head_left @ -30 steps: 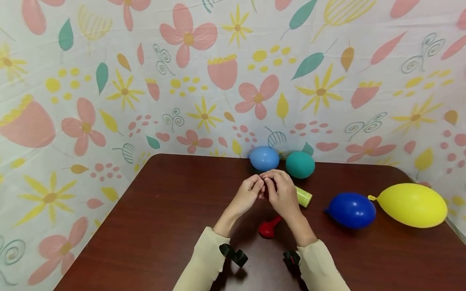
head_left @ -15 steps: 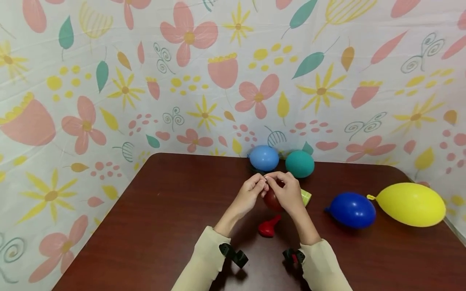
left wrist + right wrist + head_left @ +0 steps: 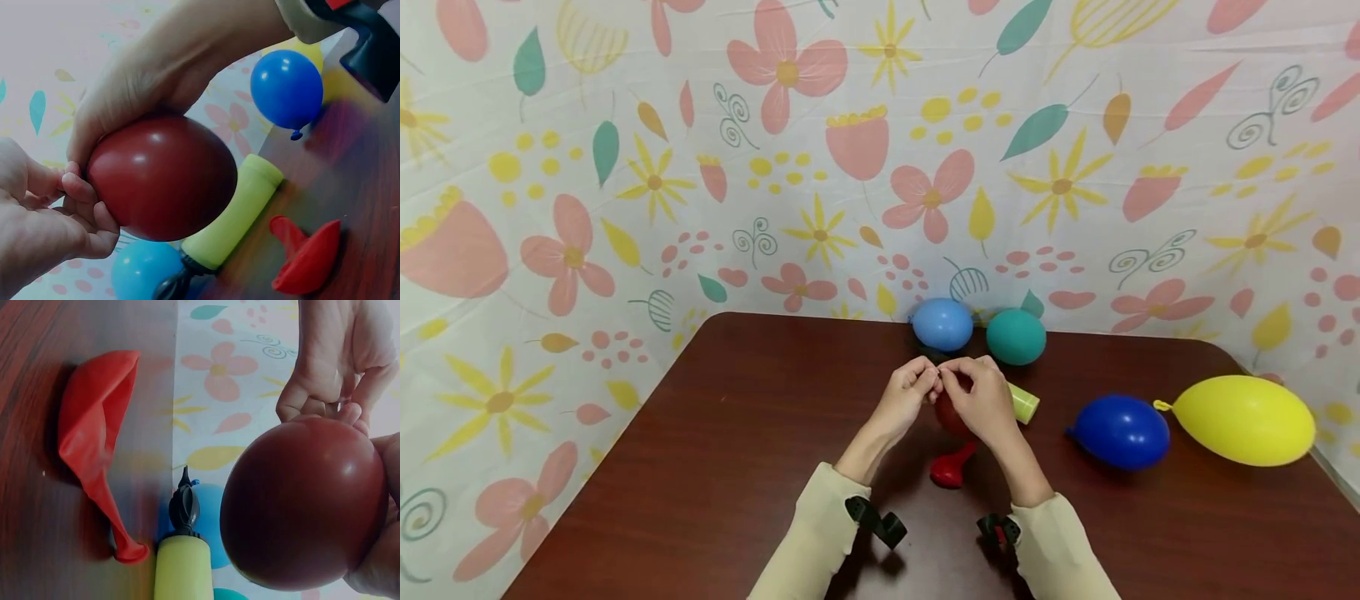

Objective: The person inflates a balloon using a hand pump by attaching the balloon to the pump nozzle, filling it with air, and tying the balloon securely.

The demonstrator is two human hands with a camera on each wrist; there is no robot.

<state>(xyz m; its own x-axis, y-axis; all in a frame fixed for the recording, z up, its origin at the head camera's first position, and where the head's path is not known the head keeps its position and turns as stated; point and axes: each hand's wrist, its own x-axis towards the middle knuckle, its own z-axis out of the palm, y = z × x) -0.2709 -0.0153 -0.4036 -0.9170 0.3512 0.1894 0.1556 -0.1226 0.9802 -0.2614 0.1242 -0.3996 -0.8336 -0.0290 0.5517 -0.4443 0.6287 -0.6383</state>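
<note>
A dark red inflated balloon [image 3: 951, 414] hangs from the fingertips of both hands over the table. My left hand [image 3: 904, 398] and right hand [image 3: 983, 402] meet at its neck, thumbs and forefingers pinching there. In the left wrist view the round body of the balloon [image 3: 162, 181] is clear, while the neck is hidden among the fingers. The right wrist view shows the balloon [image 3: 300, 509] large, with left-hand fingers [image 3: 344, 412] at its far end. Below the hands a limp red balloon [image 3: 951, 468] lies on the table.
A yellow-green balloon pump [image 3: 234, 215] with a black nozzle [image 3: 184, 506] lies beyond the right hand. Light blue [image 3: 942, 325] and teal [image 3: 1017, 337] balloons sit at the back edge. Dark blue [image 3: 1122, 432] and yellow [image 3: 1243, 421] ones rest at the right. A flowered cloth [image 3: 850, 208] hangs behind.
The dark red balloon, hidden by the hands a second ago, came into sight below the fingers. Both hands moved slightly, their fingertips staying together at the neck.
</note>
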